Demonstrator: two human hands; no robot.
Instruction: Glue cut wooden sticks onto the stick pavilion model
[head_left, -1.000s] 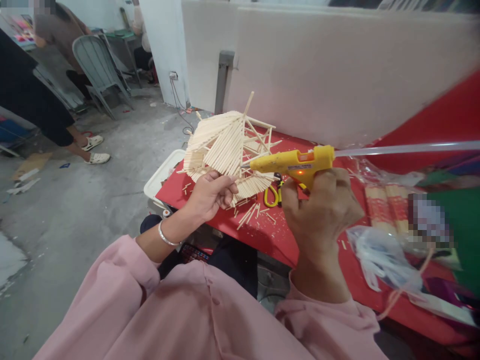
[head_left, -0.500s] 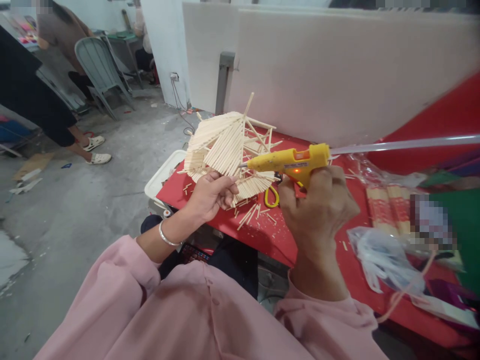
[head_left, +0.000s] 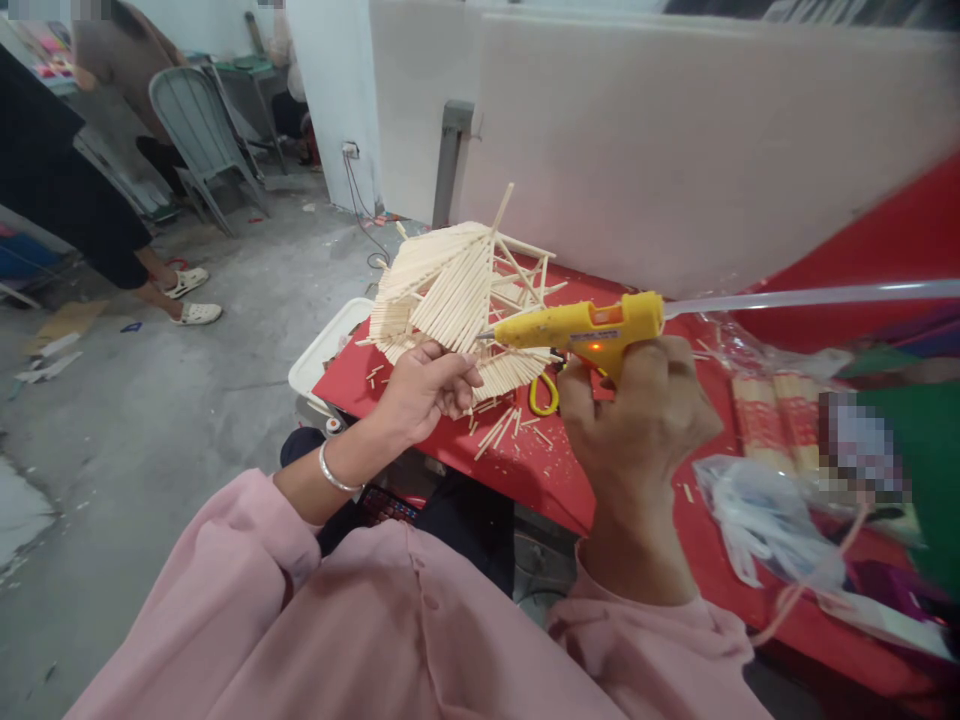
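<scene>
A small model roof [head_left: 450, 300] built of thin wooden sticks stands on the red table. My left hand [head_left: 435, 388] is at its lower front edge, fingers pinched together; what lies between the fingertips is hidden. My right hand [head_left: 641, 430] is wrapped round the handle of a yellow hot glue gun [head_left: 577, 328] with its orange light lit. The gun's nozzle points left and is close to the sticks just above my left fingertips; whether it touches them I cannot tell. A long clear glue stick [head_left: 810, 292] runs out of the gun's rear.
Yellow-handled scissors [head_left: 544, 395] and loose cut sticks [head_left: 504, 430] lie on the red table [head_left: 555, 485]. Stick bundles [head_left: 776, 415] and a plastic bag [head_left: 772, 515] are at right. A white tray [head_left: 322, 350] is left of the model. Pale boards [head_left: 675, 150] stand behind. Other people are at upper left.
The glue gun has shifted very slightly right and down in the picture. Both hands keep nearly the same pose, and the stick model looks unchanged.
</scene>
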